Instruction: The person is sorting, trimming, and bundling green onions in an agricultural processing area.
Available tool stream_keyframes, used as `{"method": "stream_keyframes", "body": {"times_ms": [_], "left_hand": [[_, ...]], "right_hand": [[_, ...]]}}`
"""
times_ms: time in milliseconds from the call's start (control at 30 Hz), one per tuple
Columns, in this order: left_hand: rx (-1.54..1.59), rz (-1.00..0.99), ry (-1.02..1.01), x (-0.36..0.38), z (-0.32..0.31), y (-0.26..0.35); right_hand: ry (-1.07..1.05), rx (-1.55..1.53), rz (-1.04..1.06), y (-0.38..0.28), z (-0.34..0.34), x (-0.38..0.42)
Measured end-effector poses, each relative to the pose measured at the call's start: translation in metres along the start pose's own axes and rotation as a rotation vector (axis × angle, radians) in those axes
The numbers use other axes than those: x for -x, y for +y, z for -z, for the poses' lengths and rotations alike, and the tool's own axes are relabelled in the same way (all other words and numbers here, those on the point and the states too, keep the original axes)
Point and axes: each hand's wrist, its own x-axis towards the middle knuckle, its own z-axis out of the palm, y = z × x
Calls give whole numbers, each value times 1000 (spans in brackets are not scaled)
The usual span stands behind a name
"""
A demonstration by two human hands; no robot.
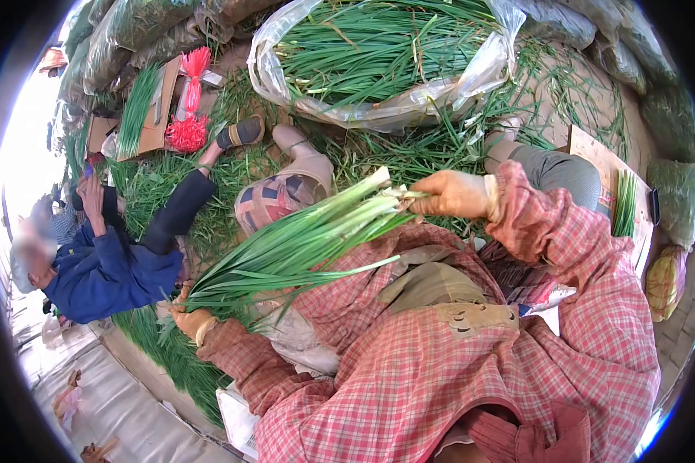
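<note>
Watching through the head camera, I had the bunch (301,235) of long green leaves stretched between both hands, above the lap. Its long axis ran on a slant, from the leaf tips out at the left, near the body, up to the pale stem ends at the right and farther forward. That slant was the relation I minded most: the right hand (452,194) was nearer the stem ends, the left hand (193,320) nearer the tips. I read the right hand as closed to a narrow pinch on the stems, with the bulk of the bunch lying to its left. The left hand was curled around the leaf tips, though leaves covered part of its fingers and I could not tell how firmly it held. Well ahead lay an open plastic bag (382,116) heaped with more greens. Off to the left I saw pink ties (194,81) on a board (162,96), beyond a co-worker (116,270) in blue.
</note>
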Motion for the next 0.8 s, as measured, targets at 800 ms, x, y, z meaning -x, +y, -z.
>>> {"method": "stream_keyframes", "body": {"times_ms": [800], "left_hand": [[-375,394,60,84,10,-71]], "right_hand": [[147,-272,153,7,-65,-72]]}}
